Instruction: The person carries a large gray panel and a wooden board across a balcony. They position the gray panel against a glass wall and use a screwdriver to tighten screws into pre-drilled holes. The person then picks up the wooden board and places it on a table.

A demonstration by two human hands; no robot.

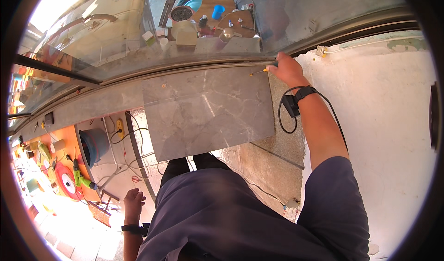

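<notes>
White wall [379, 113] beside glass window [319, 6]

The person is wearing a plain, dark bluish-grey shirt [231, 214] with a short, loose right sleeve [335, 191], and black trousers [175, 170] are showing past its front. Behind the right hand [289, 70], a black strap [305, 92] is carrying a small black box [290, 106], while a thin black cable [334, 113] is looping beside it and running along the forearm. Behind the left hand [133, 203], a black band [132, 229] is circling the wrist.
</notes>
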